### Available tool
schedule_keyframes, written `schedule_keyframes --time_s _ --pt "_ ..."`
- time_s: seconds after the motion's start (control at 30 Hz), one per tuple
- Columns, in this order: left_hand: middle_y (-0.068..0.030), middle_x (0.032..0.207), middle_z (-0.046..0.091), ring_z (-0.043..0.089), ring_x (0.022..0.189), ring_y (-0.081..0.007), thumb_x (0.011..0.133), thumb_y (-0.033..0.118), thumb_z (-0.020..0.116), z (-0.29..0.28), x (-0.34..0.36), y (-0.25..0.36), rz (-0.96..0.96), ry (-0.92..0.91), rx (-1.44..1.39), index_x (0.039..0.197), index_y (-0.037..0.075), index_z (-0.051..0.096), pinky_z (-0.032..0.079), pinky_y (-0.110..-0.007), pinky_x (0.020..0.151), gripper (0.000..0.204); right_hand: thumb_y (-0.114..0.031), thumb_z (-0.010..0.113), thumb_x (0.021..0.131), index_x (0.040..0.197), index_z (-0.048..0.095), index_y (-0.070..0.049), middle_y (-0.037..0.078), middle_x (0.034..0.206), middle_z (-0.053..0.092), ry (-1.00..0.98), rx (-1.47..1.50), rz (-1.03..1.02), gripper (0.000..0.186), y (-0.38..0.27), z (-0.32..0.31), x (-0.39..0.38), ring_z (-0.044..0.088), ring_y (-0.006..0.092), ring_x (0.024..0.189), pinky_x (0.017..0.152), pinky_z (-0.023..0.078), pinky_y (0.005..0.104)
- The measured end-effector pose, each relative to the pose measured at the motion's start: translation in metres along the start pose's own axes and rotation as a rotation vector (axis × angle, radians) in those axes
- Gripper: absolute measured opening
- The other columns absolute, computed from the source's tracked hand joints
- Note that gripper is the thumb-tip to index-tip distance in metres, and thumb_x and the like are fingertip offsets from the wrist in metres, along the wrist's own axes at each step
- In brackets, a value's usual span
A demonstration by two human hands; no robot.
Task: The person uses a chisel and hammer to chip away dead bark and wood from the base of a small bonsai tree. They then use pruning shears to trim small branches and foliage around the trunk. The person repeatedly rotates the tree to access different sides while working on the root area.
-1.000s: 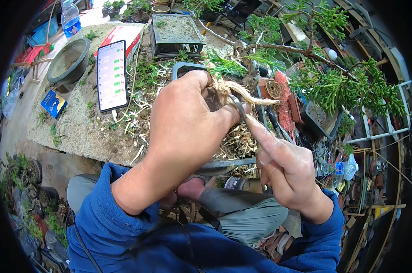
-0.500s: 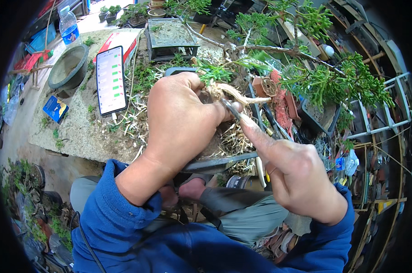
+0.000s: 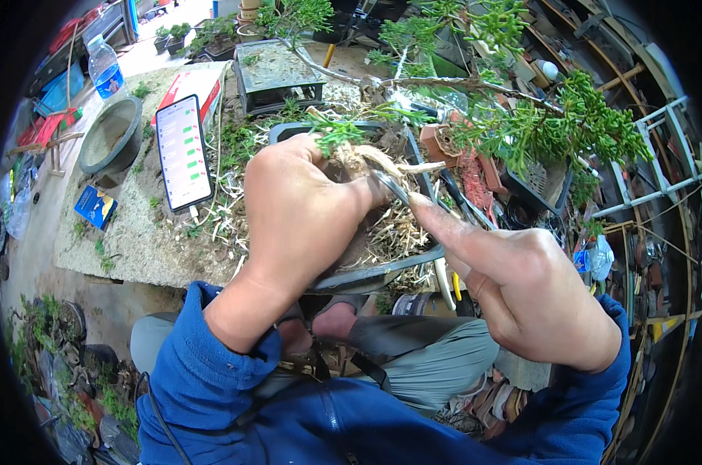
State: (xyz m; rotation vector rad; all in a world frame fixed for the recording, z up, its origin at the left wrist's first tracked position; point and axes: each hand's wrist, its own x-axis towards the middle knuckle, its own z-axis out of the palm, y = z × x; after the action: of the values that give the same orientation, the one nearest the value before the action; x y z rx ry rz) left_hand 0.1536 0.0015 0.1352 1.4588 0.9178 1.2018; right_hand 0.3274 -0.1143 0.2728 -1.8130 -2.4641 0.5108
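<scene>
My left hand (image 3: 304, 209) is closed around the base of a small juniper tree (image 3: 599, 128), thumb toward the right. Just past the thumb, pale peeled wood (image 3: 378, 159) shows, with a tuft of green foliage above it. My right hand (image 3: 521, 283) grips a slim metal carving tool (image 3: 393, 187), its forefinger stretched along the shaft. The tool's tip lies by the left thumb, close under the peeled wood; whether it touches cannot be made out. Its handle is hidden in the palm. Below both hands, a dark shallow tray (image 3: 351, 280) holds many pale wood shavings (image 3: 401, 232).
Left of the tray, a lit phone (image 3: 184, 155) leans against a red and white box (image 3: 187, 87) on the stone slab (image 3: 146, 240). A round grey pot (image 3: 112, 136), a water bottle (image 3: 104, 66) and a small blue packet (image 3: 95, 205) lie farther left. Tools stand at the tray's right.
My right hand has shifted a little to the right, drawing the tool slightly with it. The left hand keeps its hold on the tree. The whole view has moved slightly.
</scene>
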Motion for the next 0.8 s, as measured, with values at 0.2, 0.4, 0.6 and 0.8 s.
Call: schedule_keyframes --time_s 0.2,0.4,0.6,0.8 --pt "-0.0202 0.076 0.074 0.076 0.069 -0.0352 0.076 0.031 0.092 0.005 -0.004 -0.004 0.205 0.151 0.279 0.085 -0.001 0.078 0.059 -0.042 0.064 0.036 0.010 0.058 0.094 0.157 0.055 0.004 0.016 0.084 0.068 0.078 0.155 -0.032 0.063 0.011 0.008 -0.009 0.069 0.0314 0.068 0.074 0.059 0.0367" --pt "-0.0084 0.087 0.081 0.067 0.077 -0.0072 0.082 0.019 0.096 0.002 -0.005 0.007 0.054 0.047 0.217 0.101 -0.003 0.078 0.056 -0.029 0.072 0.034 0.009 0.060 0.095 0.156 0.057 0.004 0.022 0.114 0.076 0.169 0.076 -0.137 0.061 0.036 0.038 0.005 0.076 0.0330 0.084 0.082 0.061 0.0359" --pt "-0.0108 0.083 0.080 0.071 0.071 -0.0174 0.081 0.019 0.092 0.004 -0.003 0.008 0.010 0.054 0.135 0.098 0.003 0.083 0.055 -0.034 0.067 0.025 0.007 0.062 0.094 0.155 0.058 0.003 0.025 0.128 0.075 0.153 0.004 -0.164 0.062 0.041 0.042 0.010 0.080 0.0361 0.095 0.085 0.063 0.0386" --pt "-0.0115 0.080 0.079 0.074 0.067 -0.0215 0.080 0.016 0.088 0.005 -0.002 0.002 0.020 0.076 0.073 0.095 0.006 0.085 0.055 -0.035 0.065 0.019 0.007 0.063 0.090 0.157 0.058 -0.001 0.018 0.090 0.074 0.129 -0.087 -0.102 0.068 0.028 0.036 0.008 0.074 0.0341 0.075 0.068 0.059 0.0422"
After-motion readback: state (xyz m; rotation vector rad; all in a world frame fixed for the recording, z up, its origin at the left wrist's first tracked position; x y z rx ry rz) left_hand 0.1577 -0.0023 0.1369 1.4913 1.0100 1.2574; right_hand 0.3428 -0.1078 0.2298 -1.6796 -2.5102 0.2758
